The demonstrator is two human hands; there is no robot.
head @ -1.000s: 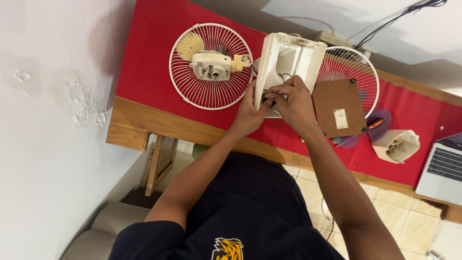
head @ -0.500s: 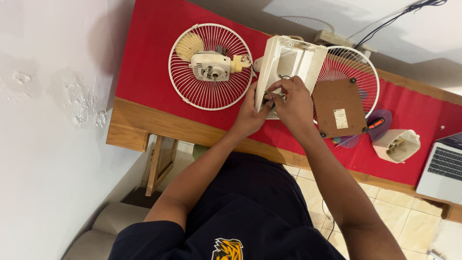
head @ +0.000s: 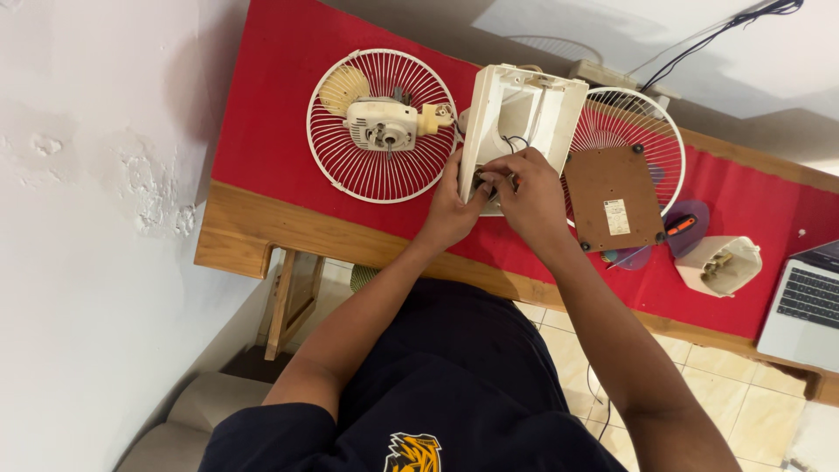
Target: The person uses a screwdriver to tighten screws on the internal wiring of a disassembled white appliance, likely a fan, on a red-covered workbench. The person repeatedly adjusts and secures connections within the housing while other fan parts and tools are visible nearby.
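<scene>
White plastic fan housing (head: 523, 122) stands near the tabletop's (head: 262, 218) front edge, between the fan grille with motor (head: 382, 125) and a second grille (head: 631, 131). Little differs from half a second ago: both hands remain at the housing's lower end. Left hand (head: 452, 208) grips its side; right hand (head: 529, 194) pinches a small part, hidden by fingers. Laptop (head: 804, 306) is cut off at the right.

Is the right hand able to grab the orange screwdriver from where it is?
Probably yes. The right hand is busy at the white fan housing, but the orange screwdriver lies uncovered on the red cloth to its right, past the brown plate.
</scene>
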